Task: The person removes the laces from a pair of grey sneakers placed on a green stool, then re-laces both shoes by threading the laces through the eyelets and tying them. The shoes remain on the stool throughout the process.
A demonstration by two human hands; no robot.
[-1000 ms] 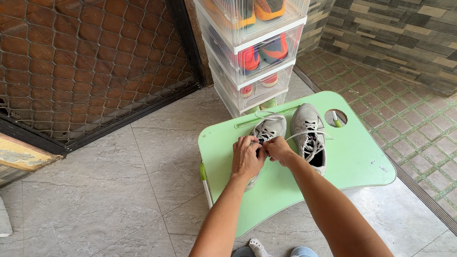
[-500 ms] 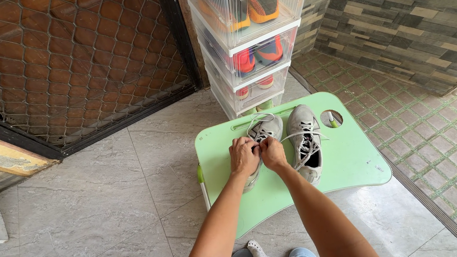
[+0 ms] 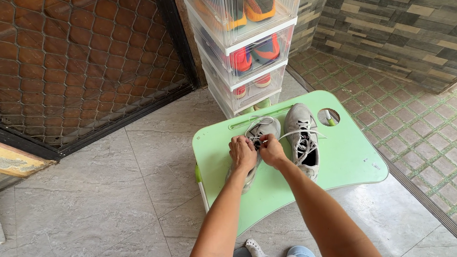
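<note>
Your left hand and right hand pinch limp white laces (slippery) atop the grey sneaker; grip near eyelets.

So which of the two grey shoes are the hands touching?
The grey shoe on the left. Both the left hand and right hand pinch its white laces. The other grey shoe lies untouched beside it on the green table.

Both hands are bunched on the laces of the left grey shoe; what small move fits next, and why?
Probably draw the laces snug. The left hand and right hand meet over the left grey shoe, pinching its laces, with a loose loop lying toward the toe. The other shoe on the green tray table lies untouched, its laces slack.
</note>
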